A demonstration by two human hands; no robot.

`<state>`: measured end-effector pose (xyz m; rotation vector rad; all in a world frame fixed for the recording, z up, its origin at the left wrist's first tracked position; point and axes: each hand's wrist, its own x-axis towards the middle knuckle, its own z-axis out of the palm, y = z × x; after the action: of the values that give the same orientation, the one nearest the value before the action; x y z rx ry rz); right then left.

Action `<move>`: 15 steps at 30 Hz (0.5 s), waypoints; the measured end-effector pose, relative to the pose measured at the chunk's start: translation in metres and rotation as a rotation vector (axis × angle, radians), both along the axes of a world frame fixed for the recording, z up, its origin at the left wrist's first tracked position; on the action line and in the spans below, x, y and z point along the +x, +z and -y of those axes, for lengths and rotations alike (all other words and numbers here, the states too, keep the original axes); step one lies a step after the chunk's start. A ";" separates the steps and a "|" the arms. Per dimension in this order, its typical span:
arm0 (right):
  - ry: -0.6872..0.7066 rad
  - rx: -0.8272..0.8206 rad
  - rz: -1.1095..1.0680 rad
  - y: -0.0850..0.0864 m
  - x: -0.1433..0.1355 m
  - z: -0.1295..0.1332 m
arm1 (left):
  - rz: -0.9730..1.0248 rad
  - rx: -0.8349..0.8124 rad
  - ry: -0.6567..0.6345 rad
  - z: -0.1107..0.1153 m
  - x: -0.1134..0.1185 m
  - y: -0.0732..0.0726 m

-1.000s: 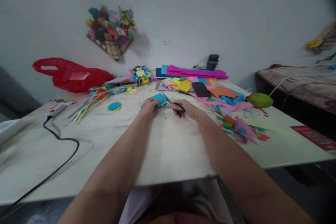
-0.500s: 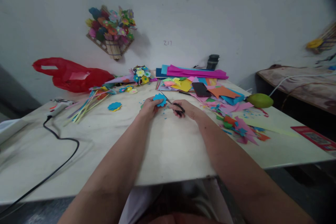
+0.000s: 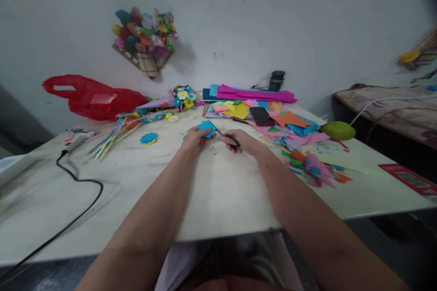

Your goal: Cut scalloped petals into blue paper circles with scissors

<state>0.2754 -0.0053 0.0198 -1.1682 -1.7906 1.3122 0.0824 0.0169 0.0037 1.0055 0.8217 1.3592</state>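
Note:
My left hand [image 3: 194, 138] pinches a blue paper flower [image 3: 206, 128] with a scalloped edge, just above the table [image 3: 232, 191]. In my right hand [image 3: 241, 141] is a pair of dark-handled scissors [image 3: 232, 141], fingers closed round the handles. The blades point up and left, against the flower's right edge. Tiny blue snippets lie on the table beneath the two hands. To the left rests a small stack of cut blue and yellow paper flowers [image 3: 149, 138].
At the right lie a phone [image 3: 261, 116], coloured paper scraps [image 3: 317, 168] and a green fruit [image 3: 338, 130]. Paper sheets [image 3: 256, 95] line the back. On the left are a red plastic bag [image 3: 99, 100], paper strips [image 3: 111, 138] and a white corded tool [image 3: 78, 140].
The blue flower has turned and tilted slightly in my left hand. The scissor blades have shifted a little at its edge; both arms stay nearly in place.

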 end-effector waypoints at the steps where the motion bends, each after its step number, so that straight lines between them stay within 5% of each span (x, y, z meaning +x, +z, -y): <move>1: -0.002 -0.001 0.002 0.000 0.000 0.000 | 0.008 -0.002 0.007 0.000 0.000 0.000; 15: -0.024 -0.014 -0.069 0.002 0.001 0.001 | -0.030 0.040 -0.003 -0.002 -0.001 -0.003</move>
<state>0.2767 -0.0059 0.0219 -1.1348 -1.7158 1.3371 0.0816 0.0186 0.0010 1.0605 0.8181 1.3658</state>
